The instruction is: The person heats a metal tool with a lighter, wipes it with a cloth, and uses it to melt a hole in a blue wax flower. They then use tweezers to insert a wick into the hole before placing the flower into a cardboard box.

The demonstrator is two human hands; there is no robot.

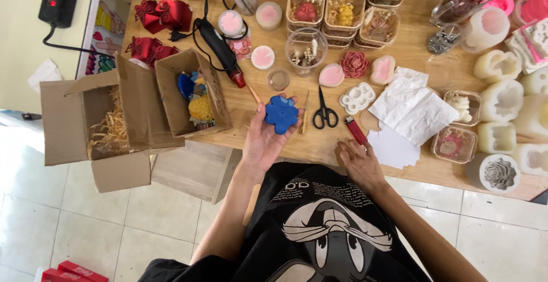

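Note:
My left hand (pixel 264 139) is raised palm-up over the front of the wooden table (pixel 422 48) and holds a blue flower-shaped piece (pixel 281 113) in its fingers. My right hand (pixel 358 162) rests flat on the table's front edge, fingers apart, holding nothing. Its fingertips lie just below a red lighter (pixel 355 129). Black scissors (pixel 325 112) and a thin tool (pixel 305 113) lie between the two hands.
An open cardboard box (pixel 191 93) with blue and yellow pieces sits at the left, beside a bigger box (pixel 91 125) of straw. A black hot-glue gun (pixel 218 47), white paper sheets (pixel 412 108), silicone moulds (pixel 502 96) and clear containers (pixel 342 11) crowd the table.

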